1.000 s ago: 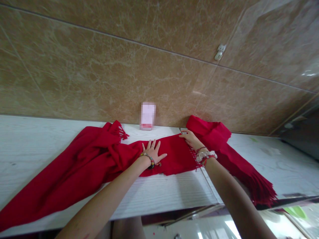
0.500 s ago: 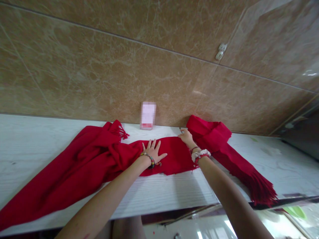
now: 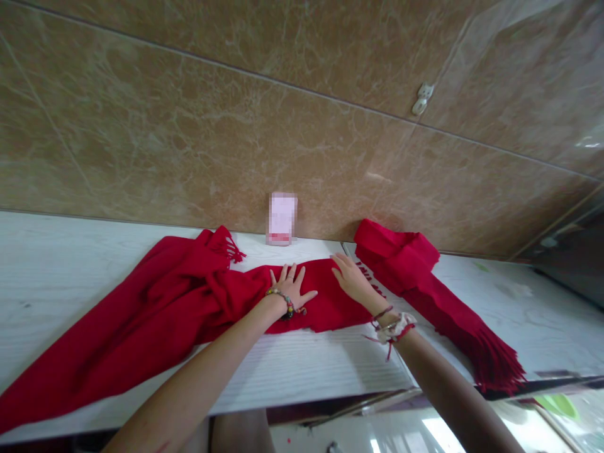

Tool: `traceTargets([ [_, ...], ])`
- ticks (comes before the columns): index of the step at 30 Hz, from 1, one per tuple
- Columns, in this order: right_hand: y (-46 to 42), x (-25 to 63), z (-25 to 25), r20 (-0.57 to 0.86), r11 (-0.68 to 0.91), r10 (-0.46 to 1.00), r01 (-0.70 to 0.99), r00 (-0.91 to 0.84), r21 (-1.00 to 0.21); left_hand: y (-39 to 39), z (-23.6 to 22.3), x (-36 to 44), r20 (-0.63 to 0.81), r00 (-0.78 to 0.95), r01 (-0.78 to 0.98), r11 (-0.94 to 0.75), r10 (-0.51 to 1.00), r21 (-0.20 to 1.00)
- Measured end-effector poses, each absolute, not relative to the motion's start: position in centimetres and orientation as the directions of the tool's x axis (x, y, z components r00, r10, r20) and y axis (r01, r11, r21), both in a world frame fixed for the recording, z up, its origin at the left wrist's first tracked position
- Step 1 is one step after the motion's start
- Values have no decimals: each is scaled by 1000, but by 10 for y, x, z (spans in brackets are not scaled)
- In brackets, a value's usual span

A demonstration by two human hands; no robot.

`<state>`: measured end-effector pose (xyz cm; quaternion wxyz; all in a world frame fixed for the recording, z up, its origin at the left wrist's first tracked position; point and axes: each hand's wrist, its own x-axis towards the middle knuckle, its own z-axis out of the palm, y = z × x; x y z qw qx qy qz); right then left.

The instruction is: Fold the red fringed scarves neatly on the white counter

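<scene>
Around 2 hands (image 3: 291,289) (image 3: 353,281) on red scarf (image 3: 325,308), folded scarf (image 3: 399,257), pink object (image 3: 282,217)

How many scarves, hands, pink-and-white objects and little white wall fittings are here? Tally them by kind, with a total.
Red scarves: 2
Left hand and right hand: 2
Blurred pink-and-white object: 1
White wall fitting: 1
Total: 6

Dim-ish, soft light overall; bright glare on glossy floor (image 3: 401,428) at bottom R, small glints on marbled wall tiles (image 3: 189,138). Faint shadow on white wood-grain counter (image 3: 264,377). Wide-angle distortion near edges; R side soft; pink-white upright item (image 3: 282,219) pixelated, unreadable.
</scene>
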<state>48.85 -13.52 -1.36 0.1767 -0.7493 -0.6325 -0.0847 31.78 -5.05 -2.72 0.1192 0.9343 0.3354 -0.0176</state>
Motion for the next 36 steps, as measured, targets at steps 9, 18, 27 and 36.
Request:
traceTargets([
  [9,-161,500,-25,155,-247,954,966,256,-72,-52,-24,317,-119,772,635,-745,625,205],
  [18,-161,469,-17,205,-131,970,991,129,-3,-52,-25,317,-115,767,641,-741,632,201],
  [27,-171,489,-22,133,-276,954,960,268,41,-51,-27,317,-105,773,632,-745,626,213],
  [36,-135,464,-3,234,-145,962,989,137,19,-53,-25,317,-108,765,642,-740,635,200],
])
